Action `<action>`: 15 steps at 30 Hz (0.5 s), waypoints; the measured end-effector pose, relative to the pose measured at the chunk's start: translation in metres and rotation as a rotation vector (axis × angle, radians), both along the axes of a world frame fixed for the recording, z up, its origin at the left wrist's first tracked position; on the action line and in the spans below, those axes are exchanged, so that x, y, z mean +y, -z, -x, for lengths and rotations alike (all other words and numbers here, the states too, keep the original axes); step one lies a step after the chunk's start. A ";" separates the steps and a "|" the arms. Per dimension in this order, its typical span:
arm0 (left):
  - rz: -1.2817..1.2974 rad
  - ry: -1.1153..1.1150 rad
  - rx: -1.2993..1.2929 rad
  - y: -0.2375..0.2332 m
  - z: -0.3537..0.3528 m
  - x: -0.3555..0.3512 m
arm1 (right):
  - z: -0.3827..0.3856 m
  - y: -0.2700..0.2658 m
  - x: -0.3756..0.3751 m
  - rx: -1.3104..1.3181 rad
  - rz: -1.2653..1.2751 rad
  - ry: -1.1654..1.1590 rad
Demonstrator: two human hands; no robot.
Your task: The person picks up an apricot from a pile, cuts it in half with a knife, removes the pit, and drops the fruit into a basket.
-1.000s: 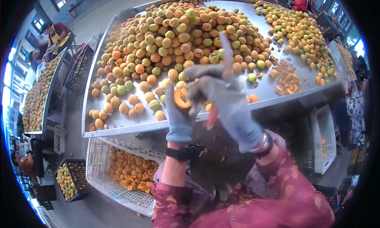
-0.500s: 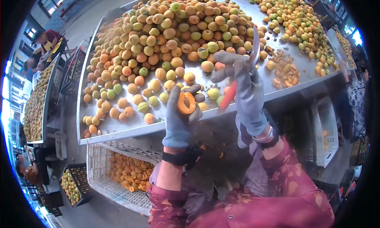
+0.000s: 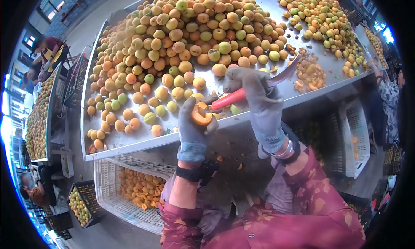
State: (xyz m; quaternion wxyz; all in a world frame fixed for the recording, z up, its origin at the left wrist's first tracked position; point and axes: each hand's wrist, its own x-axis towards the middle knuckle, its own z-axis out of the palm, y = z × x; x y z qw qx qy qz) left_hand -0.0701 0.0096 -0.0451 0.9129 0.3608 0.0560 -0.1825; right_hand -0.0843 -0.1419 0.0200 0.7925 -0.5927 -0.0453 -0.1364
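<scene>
My gloved left hand (image 3: 192,119) is closed around a cut apricot half (image 3: 200,115), its orange flesh facing up, near the front edge of the metal table (image 3: 129,149). My gloved right hand (image 3: 257,91) grips a knife by its red handle (image 3: 229,99). The curved blade (image 3: 285,71) points away to the upper right, and the butt end of the handle is right at the apricot half. A big pile of whole apricots (image 3: 173,37) covers the table beyond both hands, with loose ones scattered nearer the left.
Below the table edge stands a white crate (image 3: 108,184) holding cut apricot halves (image 3: 140,186). Cut pieces (image 3: 310,71) lie on the table at right, beside another apricot heap (image 3: 328,28). A black crate (image 3: 82,203) sits on the floor; people (image 3: 47,50) are at far left.
My right hand has come down and turned, bringing the red handle's end to the apricot half and swinging the blade to the right. My left hand still holds the half.
</scene>
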 end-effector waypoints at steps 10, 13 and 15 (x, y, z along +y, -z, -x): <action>-0.063 -0.193 0.067 0.008 0.001 0.000 | 0.012 0.004 0.002 -0.063 0.309 -0.030; -0.179 -0.290 0.063 -0.002 0.003 -0.004 | 0.012 0.017 0.008 -0.173 0.263 -0.008; -0.158 -0.231 -0.005 0.000 0.001 0.000 | 0.011 0.018 0.007 -0.028 0.202 -0.072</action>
